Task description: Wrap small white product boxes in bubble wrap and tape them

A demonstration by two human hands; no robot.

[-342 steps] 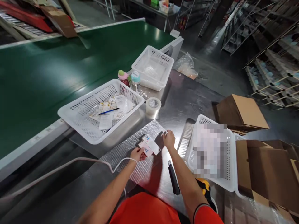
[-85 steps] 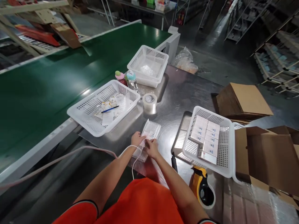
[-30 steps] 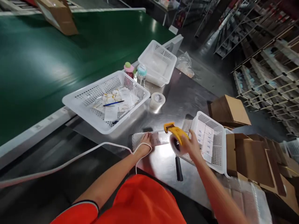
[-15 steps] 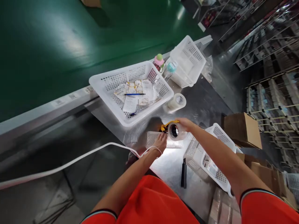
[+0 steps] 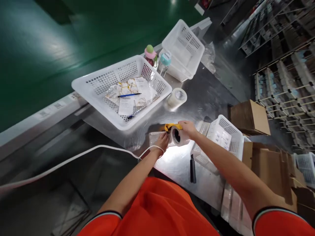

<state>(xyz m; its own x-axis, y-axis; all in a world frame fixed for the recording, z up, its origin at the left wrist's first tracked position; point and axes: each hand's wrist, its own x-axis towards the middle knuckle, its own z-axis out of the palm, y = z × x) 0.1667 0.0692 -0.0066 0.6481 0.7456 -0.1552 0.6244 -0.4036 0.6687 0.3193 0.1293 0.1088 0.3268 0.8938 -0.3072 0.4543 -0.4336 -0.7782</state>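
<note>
While our left hand (image 5: 162,141) presses fingers-down on the bubble-wrapped parcel (image 5: 155,138) at the near edge of the steel bench (image 5: 209,98), our right hand (image 5: 189,128) has its fingers clamped around the yellow tape dispenser (image 5: 175,132), set against the parcel's right end. We see a white basket of small boxes (image 5: 225,139) just right, a basket with papers and a pen (image 5: 120,93) behind, and a loose tape roll (image 5: 177,97) between them.

One view only, worn on your head, looking forward and steeply down, tilted, close over the steel worktop (image 5: 209,98), your forearms entering from below, green conveyor (image 5: 49,49) beyond at left
</note>
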